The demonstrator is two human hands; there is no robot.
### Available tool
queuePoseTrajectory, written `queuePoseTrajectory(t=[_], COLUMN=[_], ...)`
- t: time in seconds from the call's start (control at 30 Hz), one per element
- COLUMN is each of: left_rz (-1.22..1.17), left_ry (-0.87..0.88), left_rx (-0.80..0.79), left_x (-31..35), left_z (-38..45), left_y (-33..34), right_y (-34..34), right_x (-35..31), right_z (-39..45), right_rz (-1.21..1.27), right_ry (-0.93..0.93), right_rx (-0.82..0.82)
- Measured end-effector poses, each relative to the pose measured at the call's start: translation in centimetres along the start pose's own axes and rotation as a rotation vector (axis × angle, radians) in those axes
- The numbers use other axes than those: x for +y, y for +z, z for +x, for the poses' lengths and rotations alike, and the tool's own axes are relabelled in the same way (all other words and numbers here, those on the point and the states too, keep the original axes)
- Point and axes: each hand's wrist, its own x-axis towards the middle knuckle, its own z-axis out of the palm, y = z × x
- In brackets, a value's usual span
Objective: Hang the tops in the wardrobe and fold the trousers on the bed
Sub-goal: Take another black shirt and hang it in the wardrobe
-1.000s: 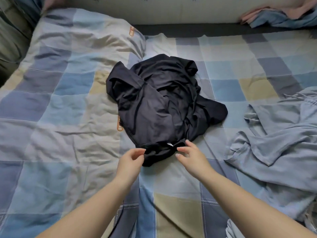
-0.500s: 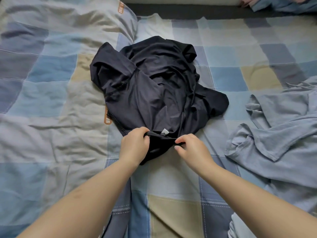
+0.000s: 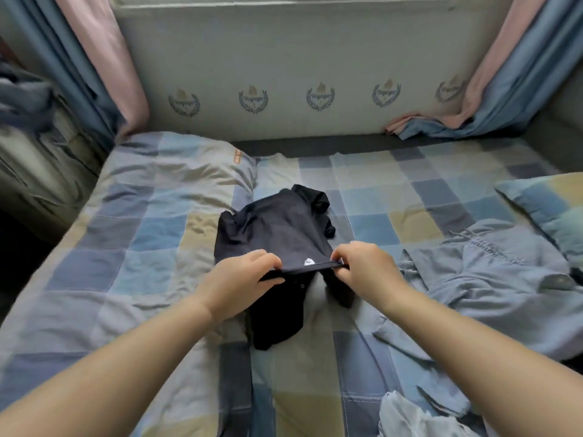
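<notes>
A: Checked cotton, blue, grey and yellow squares: that quilt point(image 3: 132, 247) covers the whole bed, and the black crumpled garment point(image 3: 277, 228) lies near its middle.

B: What lies around the black garment?

A: Beyond it, a pale padded wall panel with crest prints point(image 3: 284, 74). Pink and blue curtains point(image 3: 104, 58) hang beyond it to the left and to the right. A checked pillow point(image 3: 549, 209) lies well to its right, and a pale grey-blue garment point(image 3: 492, 288) is spread just beside it on the right.

B: And the hands?

A: The left hand point(image 3: 239, 285) and the right hand point(image 3: 366, 269) each pinch the black garment's near edge, fingers clamped on the fabric, lifting that edge taut between them. A small white label point(image 3: 308, 262) shows on it.

B: Any containers?

A: I can't make any out.
</notes>
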Motion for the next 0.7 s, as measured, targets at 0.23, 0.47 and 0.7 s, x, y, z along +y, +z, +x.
queuePoseTrajectory(t=[0.23, 0.47, 0.7], left_rz=[0.010, 0.034, -0.015], left_ry=[-0.039, -0.047, -0.081], left_rx=[0.159, 0.337, 0.381], left_x=[8.4, 16.7, 21.5], left_z=[2.3, 4.9, 5.0], left_y=[-16.7, -31.3, -39.9], right_y=[-17.8, -34.1, -44.3], right_x=[-4.4, -7.6, -6.7], right_z=[-2.7, -6.2, -12.1], right_rz=[-0.132, -0.324, -0.348], right_ry=[-0.165, -0.181, 0.006], right_rx=[0.152, 0.290, 0.321])
